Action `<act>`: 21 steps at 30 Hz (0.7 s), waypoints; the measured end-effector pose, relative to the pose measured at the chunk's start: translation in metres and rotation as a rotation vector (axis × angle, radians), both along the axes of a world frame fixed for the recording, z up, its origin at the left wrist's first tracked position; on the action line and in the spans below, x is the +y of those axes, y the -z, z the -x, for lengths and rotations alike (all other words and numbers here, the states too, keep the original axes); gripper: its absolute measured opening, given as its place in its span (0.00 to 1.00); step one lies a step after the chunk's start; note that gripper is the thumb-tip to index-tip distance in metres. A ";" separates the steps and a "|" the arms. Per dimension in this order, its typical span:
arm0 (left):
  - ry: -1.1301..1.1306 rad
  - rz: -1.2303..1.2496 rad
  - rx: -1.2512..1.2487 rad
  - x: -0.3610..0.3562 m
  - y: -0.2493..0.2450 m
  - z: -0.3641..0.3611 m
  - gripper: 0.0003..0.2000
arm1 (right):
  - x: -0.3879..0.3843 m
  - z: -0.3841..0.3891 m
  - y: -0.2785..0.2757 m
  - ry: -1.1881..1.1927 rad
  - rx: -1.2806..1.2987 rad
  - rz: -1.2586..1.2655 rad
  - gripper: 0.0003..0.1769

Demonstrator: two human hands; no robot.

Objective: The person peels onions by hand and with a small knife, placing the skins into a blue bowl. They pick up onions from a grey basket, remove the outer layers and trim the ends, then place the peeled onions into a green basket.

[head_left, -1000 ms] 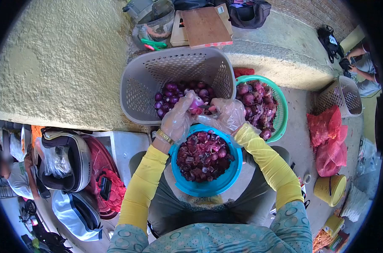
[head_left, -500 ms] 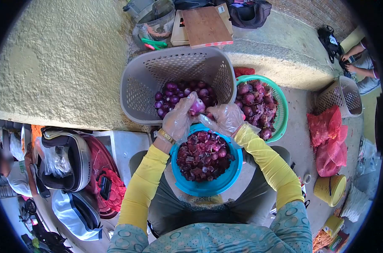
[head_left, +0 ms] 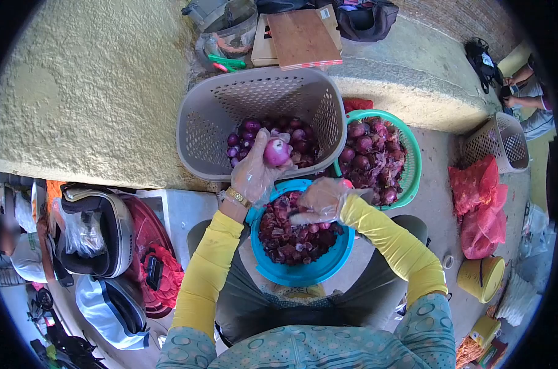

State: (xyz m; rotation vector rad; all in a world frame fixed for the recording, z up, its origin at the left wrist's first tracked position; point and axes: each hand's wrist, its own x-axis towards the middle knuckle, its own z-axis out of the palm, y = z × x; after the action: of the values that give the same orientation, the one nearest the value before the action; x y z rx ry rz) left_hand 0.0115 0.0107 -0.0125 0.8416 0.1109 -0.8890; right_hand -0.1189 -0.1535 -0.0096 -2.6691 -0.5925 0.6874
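Observation:
In my left hand [head_left: 254,174], gloved in clear plastic, is a peeled purple onion [head_left: 276,152], held above the near edge of the grey perforated basket [head_left: 199,126]. That basket has more shiny peeled onions [head_left: 251,125] inside. My right hand [head_left: 322,201], also gloved, hangs over the blue basin [head_left: 267,270], which is full of dark skins and small onions. Its fingers are curled around something that I cannot make out; a small red tip shows beside the thumb. To the right, a green basket [head_left: 416,161] holds unpeeled onions and loose skins.
Brown board [head_left: 303,38] and bucket [head_left: 230,34] stand beyond the grey basket. Red mesh bags [head_left: 479,203], a yellow bucket [head_left: 480,277] and another basket [head_left: 497,141] are at right, near another person's hands [head_left: 514,92]. Helmets [head_left: 98,230] lie at left.
My right hand has moved down and away from the onion, over the blue basin. My left hand has turned the onion upward, showing its pale cut end.

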 end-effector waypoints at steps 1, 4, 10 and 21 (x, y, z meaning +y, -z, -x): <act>0.001 0.000 0.000 0.001 0.001 -0.001 0.24 | 0.003 0.000 0.007 0.001 0.000 0.000 0.42; 0.072 0.116 0.000 0.004 -0.003 -0.001 0.26 | 0.008 -0.001 0.015 0.008 0.166 0.111 0.42; 0.124 0.036 -0.038 0.007 -0.008 -0.003 0.27 | 0.006 0.001 -0.006 0.016 0.102 0.080 0.43; 0.216 0.019 -0.076 0.006 -0.020 0.001 0.25 | -0.020 -0.011 -0.013 0.504 -0.333 -0.570 0.30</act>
State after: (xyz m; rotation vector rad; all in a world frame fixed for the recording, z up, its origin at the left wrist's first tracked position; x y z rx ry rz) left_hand 0.0102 0.0169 0.0072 0.8792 -0.0561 -1.0566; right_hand -0.1083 -0.1735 0.0036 -2.2452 -0.1344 -0.0690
